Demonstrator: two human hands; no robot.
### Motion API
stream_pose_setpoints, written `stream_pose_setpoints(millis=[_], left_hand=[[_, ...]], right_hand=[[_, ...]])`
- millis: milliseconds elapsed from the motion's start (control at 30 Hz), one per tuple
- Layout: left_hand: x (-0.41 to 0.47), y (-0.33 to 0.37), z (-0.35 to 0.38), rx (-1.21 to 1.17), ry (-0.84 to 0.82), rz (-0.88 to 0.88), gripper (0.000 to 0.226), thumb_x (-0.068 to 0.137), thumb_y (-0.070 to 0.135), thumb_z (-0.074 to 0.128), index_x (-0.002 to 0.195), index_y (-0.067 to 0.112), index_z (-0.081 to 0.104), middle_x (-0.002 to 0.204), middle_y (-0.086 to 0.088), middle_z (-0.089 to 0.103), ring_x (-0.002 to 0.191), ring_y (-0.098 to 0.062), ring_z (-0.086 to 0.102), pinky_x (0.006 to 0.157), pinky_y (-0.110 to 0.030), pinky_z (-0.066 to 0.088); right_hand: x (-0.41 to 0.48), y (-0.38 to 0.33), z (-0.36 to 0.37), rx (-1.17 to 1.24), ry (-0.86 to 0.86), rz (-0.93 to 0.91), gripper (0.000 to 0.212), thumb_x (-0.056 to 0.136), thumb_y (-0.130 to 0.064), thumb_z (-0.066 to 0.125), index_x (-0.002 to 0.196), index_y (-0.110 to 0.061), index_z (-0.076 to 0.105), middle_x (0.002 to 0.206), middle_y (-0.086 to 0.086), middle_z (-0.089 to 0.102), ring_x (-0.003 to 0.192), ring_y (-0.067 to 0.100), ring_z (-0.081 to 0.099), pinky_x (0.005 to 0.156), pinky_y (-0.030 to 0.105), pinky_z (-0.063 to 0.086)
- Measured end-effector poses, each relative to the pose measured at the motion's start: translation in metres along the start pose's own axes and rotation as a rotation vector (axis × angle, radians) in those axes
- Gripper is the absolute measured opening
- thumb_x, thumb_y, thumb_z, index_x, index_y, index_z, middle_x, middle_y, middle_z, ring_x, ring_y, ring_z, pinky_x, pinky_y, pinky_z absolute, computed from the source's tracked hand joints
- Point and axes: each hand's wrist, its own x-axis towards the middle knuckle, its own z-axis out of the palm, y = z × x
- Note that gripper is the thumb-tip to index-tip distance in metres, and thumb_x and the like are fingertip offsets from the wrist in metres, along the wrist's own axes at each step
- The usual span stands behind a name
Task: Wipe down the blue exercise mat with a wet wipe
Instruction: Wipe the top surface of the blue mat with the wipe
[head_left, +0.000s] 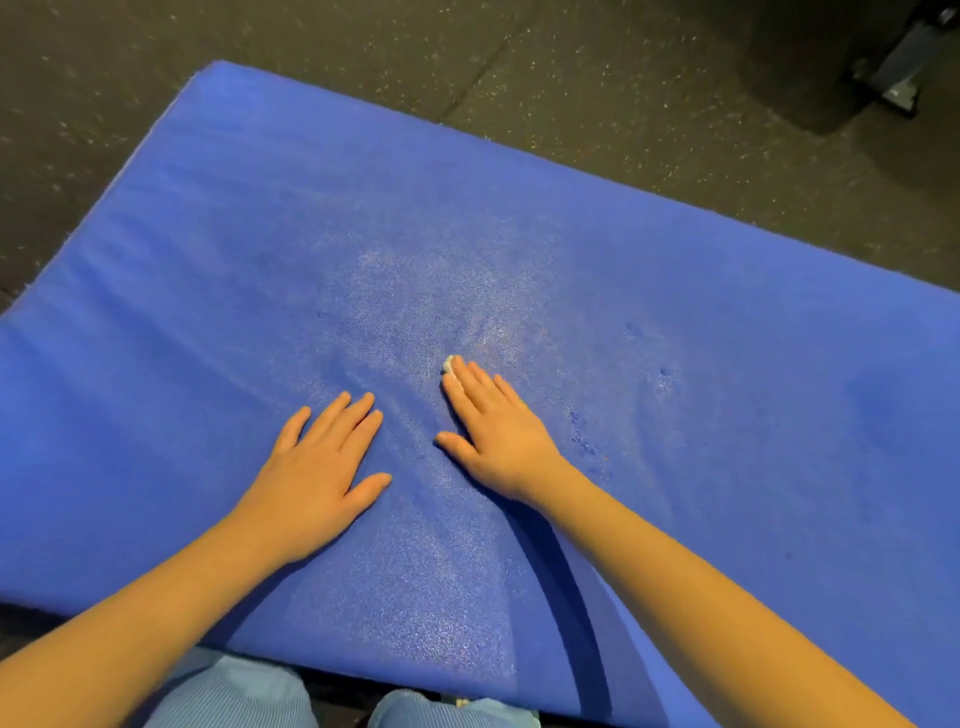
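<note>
The blue exercise mat (260, 249) lies flat on the floor and fills most of the view; its middle shines with a damp sheen. My right hand (493, 431) presses flat on the mat near the centre, fingers together, with a small white wet wipe (448, 364) under the fingertips; only a bit of it shows past the index finger. My left hand (322, 467) rests palm down on the mat just to the left, fingers spread, holding nothing.
Dark speckled rubber floor (597, 78) surrounds the mat. A black piece of gym equipment with a grey metal foot (898, 78) stands at the top right. My knees in light blue trousers (249, 691) touch the mat's near edge.
</note>
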Motion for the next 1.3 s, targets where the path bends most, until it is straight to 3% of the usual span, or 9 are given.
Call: stream_pose_setpoints(millis=[100,200,467,567,667,767,933,1167,1300], left_hand=[[0.018,-0.001,-0.006,-0.017,-0.039,-0.007,0.089,0.079,0.066,0.002,0.152,0.018,0.021,0.16,0.003,0.009,0.148,-0.019,0.006,0.117,-0.043,0.002],[0.02,0.0,-0.005,0.045,-0.048,0.009,0.08,0.087,0.06,0.016,0.144,0.011,0.043,0.153,-0.005,0.035,0.141,-0.028,0.032,0.111,-0.052,0.023],[0.043,-0.015,-0.012,0.134,-0.055,0.095,0.064,0.088,0.052,0.034,0.126,0.008,0.062,0.135,-0.008,0.057,0.124,-0.03,0.054,0.097,-0.052,0.042],[0.061,-0.018,-0.019,0.116,-0.079,0.104,0.072,0.089,0.056,0.025,0.139,0.011,0.049,0.149,-0.005,0.04,0.136,-0.027,0.041,0.107,-0.049,0.029],[0.082,-0.021,-0.023,0.043,-0.066,0.099,0.081,0.083,0.064,0.008,0.151,0.019,0.017,0.156,0.005,0.005,0.147,-0.02,0.011,0.115,-0.043,0.004],[0.093,-0.022,-0.024,0.143,-0.058,0.144,0.077,0.086,0.059,0.023,0.143,0.011,0.044,0.151,-0.007,0.037,0.139,-0.028,0.035,0.108,-0.048,0.029],[0.108,-0.029,-0.025,0.197,-0.007,0.221,0.072,0.086,0.057,0.035,0.133,0.007,0.055,0.143,-0.011,0.049,0.131,-0.028,0.033,0.107,-0.046,0.027],[0.165,-0.028,-0.034,0.234,-0.038,0.249,0.082,0.081,0.066,0.032,0.135,0.008,0.053,0.144,-0.012,0.047,0.128,-0.035,0.048,0.095,-0.06,0.043],[0.166,-0.027,-0.029,0.229,-0.005,0.26,0.083,0.081,0.066,0.032,0.136,0.008,0.052,0.144,-0.014,0.047,0.129,-0.037,0.046,0.096,-0.06,0.041]], right_hand=[[0.013,0.032,-0.013,-0.024,0.059,0.159,0.066,0.103,-0.044,0.032,0.155,-0.015,0.004,0.162,0.002,0.0,0.149,0.021,0.0,0.12,0.039,0.001],[0.025,0.046,-0.018,0.082,0.139,0.47,0.064,0.103,-0.041,0.029,0.154,-0.012,0.003,0.162,0.004,-0.002,0.149,0.022,-0.002,0.119,0.039,0.0],[0.026,0.054,-0.016,-0.076,0.095,0.162,0.071,0.096,-0.056,0.015,0.154,-0.017,0.003,0.162,0.0,-0.002,0.149,0.021,-0.001,0.118,0.039,-0.001],[0.051,0.076,-0.031,0.01,0.152,0.488,0.064,0.103,-0.043,0.027,0.154,-0.013,0.003,0.162,0.004,-0.002,0.149,0.022,-0.002,0.119,0.041,0.0],[0.068,0.06,-0.035,0.049,0.132,0.371,0.07,0.101,-0.045,0.031,0.154,-0.011,0.0,0.162,0.006,-0.005,0.149,0.022,-0.005,0.119,0.04,-0.001],[0.067,0.065,-0.037,-0.066,0.066,0.131,0.069,0.101,-0.047,0.032,0.155,-0.016,0.0,0.162,0.0,-0.006,0.149,0.02,-0.004,0.119,0.038,-0.002],[0.104,0.107,-0.056,0.031,0.202,0.508,0.064,0.102,-0.043,0.029,0.154,-0.013,0.007,0.162,0.004,0.002,0.148,0.024,0.001,0.119,0.044,0.003],[0.11,0.113,-0.061,-0.019,0.172,0.285,0.064,0.102,-0.044,0.033,0.154,-0.016,0.008,0.162,0.001,0.001,0.149,0.021,0.001,0.118,0.04,0.002],[0.141,0.162,-0.089,0.049,0.232,0.633,0.063,0.103,-0.042,0.028,0.154,-0.011,0.007,0.162,0.005,0.002,0.148,0.022,0.002,0.119,0.043,0.004]])
